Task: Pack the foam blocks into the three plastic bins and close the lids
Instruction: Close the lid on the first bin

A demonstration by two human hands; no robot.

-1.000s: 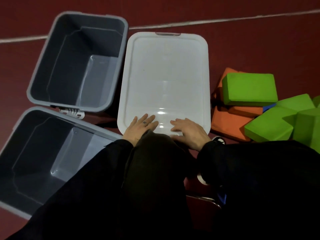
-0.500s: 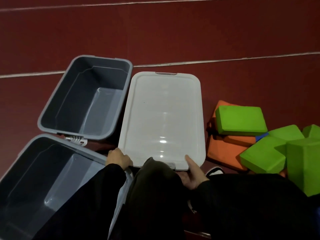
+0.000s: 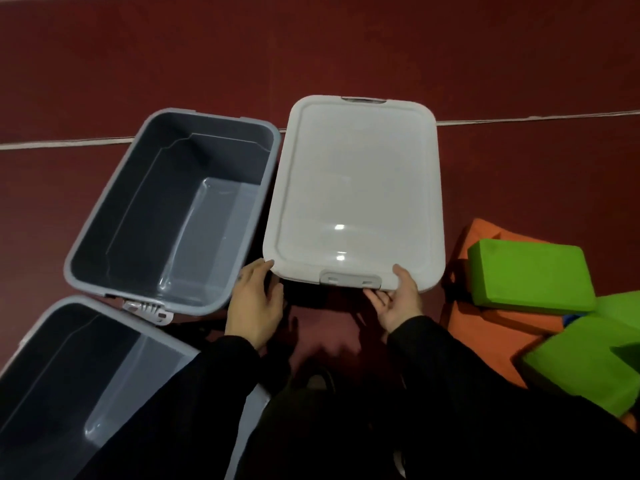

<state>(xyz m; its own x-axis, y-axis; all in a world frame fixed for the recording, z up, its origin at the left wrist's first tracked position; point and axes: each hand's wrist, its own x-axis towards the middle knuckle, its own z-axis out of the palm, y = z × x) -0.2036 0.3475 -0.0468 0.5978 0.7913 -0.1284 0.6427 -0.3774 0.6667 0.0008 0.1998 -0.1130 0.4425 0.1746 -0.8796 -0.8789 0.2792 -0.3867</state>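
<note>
A white lid point(image 3: 353, 188) with a grey latch point(image 3: 351, 279) lies in the middle; what is under it is hidden. My right hand point(image 3: 398, 301) grips its near edge right of the latch, thumb on top and fingers underneath. At the lid's near-left corner, the fingertips of my left hand point(image 3: 256, 299) touch the edge. Two open grey bins with nothing in them sit to the left, one farther away point(image 3: 138, 202) and one nearer point(image 3: 69, 358). Green foam blocks point(image 3: 530, 275) point(image 3: 581, 365) lie on orange foam pieces point(image 3: 485, 233) at the right.
The floor is dark red with a white line point(image 3: 536, 118) running across behind the bins. A white latch point(image 3: 149, 310) hangs on the far bin's near rim. My dark sleeves and legs fill the bottom of the view.
Both hands slid off the lid's top to its near edge. The right hand took hold with its thumb on top. The view pulled back and shifted, showing more floor.
</note>
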